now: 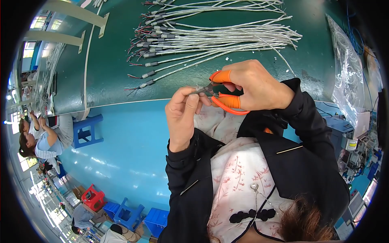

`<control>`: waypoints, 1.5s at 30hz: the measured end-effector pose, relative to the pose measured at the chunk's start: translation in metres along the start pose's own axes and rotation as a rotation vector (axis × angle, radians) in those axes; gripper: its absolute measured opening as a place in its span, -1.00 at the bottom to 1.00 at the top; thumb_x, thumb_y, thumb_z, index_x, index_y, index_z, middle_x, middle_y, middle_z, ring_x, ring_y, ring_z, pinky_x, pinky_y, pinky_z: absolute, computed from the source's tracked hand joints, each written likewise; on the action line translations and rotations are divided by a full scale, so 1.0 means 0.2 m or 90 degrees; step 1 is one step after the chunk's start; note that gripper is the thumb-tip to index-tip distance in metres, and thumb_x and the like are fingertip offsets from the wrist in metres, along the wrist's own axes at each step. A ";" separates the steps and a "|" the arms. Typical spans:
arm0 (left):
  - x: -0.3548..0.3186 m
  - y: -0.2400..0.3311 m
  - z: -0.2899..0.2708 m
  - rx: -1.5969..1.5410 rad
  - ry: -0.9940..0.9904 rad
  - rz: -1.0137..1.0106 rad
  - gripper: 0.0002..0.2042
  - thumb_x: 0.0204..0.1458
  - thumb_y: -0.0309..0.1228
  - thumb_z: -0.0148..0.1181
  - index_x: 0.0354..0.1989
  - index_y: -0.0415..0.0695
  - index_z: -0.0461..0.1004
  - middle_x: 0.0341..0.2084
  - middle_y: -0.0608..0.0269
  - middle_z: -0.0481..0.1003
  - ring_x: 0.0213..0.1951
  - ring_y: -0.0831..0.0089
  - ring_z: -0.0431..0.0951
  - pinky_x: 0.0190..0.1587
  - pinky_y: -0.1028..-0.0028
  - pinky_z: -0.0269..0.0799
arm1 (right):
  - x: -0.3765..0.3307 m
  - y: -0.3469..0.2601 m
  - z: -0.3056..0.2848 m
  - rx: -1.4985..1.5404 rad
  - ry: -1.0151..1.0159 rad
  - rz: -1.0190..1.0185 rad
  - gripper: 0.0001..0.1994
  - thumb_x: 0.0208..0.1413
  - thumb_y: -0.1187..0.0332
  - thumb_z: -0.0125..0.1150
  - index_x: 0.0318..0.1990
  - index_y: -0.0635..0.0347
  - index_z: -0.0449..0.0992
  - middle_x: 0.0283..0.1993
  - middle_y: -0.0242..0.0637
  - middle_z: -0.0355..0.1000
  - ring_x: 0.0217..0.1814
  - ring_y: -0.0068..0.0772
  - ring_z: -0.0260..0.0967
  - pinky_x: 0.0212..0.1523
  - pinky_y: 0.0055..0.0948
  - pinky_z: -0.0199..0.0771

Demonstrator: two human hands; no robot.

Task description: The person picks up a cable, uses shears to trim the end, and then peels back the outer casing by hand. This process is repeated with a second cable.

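Small metal snips with orange loop handles sit, as I see them from my remote post, on the wearer's side of the bundle of silver braided cables with grey sleeves, long axis running leftward from the right hand, which curls round the spread handles. I read the left hand as nearer the blades, thumb and forefinger bunched at their tips, though I can't tell what they pinch.

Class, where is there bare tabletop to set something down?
The green tabletop is bare at left, between the pale strip and the cables, and at right, between cables and clear bag. The middle is crowded with cables.
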State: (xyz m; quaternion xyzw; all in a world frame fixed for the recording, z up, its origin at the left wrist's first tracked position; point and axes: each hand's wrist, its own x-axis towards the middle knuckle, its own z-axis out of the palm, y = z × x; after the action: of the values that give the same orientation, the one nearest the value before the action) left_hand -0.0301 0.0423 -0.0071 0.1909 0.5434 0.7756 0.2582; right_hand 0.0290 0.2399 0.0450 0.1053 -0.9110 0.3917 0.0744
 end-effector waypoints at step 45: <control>-0.17 0.07 0.14 0.587 -0.142 0.230 -0.81 -0.08 -0.65 0.16 -0.26 -0.28 0.37 -0.48 0.05 0.43 -0.47 0.07 0.45 -0.42 0.26 0.36 | -0.05 -0.07 -0.08 0.063 -0.324 -0.066 -0.68 0.10 0.19 0.12 -0.47 0.34 0.43 -0.63 -0.02 0.34 -0.52 0.00 0.35 -0.49 -0.19 0.31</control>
State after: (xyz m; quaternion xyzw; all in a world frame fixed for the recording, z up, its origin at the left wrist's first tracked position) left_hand 0.0098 0.0390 0.0140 0.4576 0.7568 0.4621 0.0651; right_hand 0.0430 0.2429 0.0643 0.2503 -0.8737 0.3922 -0.1420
